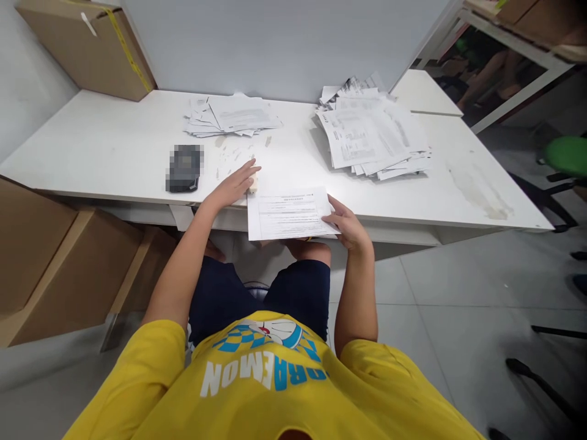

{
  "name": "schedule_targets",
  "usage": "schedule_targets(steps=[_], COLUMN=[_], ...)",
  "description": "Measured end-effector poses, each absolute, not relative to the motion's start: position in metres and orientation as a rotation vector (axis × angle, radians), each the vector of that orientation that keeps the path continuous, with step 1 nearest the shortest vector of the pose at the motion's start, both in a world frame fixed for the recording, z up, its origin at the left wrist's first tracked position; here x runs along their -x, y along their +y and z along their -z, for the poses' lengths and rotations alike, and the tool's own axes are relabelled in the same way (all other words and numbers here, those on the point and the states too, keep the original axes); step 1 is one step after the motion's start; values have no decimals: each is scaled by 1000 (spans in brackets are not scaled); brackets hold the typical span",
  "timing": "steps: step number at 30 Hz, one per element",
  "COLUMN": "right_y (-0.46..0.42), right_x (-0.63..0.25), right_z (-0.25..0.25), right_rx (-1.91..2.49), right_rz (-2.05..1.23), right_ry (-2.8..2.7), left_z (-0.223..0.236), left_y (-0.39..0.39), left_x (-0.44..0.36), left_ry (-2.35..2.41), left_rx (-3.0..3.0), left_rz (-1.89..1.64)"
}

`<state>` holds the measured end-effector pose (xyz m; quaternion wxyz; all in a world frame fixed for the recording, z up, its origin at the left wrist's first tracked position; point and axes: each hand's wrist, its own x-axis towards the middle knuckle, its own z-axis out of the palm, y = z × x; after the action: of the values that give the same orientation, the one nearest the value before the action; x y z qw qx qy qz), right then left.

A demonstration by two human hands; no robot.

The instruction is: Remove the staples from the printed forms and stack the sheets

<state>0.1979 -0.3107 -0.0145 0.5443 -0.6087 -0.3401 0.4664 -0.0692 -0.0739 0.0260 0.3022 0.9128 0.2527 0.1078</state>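
My right hand grips the right edge of a printed paper sheet, thumb on top and fingers underneath. The sheet lies partly over the table's front edge, above my lap. My left hand is at the sheet's upper left corner, fingers stretched out across a small cream-coloured object. That object touches or nearly touches the corner; its kind is mostly hidden by the fingers. Farther back on the white table lie a smaller paper pile and, to the right, a larger, uneven paper stack.
A dark, pixel-blurred object lies left of my left hand. One cardboard box stands at the back left; open cardboard sits below the table's left side. Tape-like marks show at right. A green stool stands beyond.
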Motion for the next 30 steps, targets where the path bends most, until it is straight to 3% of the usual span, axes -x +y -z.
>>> schedule_targets(steps=[30], right_y=[-304], right_x=[-186], right_z=[35], right_rx=[1397], right_rz=[-1044], right_ry=[-700], left_z=[-29], left_y=[-80], left_x=[72], left_ry=[747], left_rx=[-2428], left_rz=[-275])
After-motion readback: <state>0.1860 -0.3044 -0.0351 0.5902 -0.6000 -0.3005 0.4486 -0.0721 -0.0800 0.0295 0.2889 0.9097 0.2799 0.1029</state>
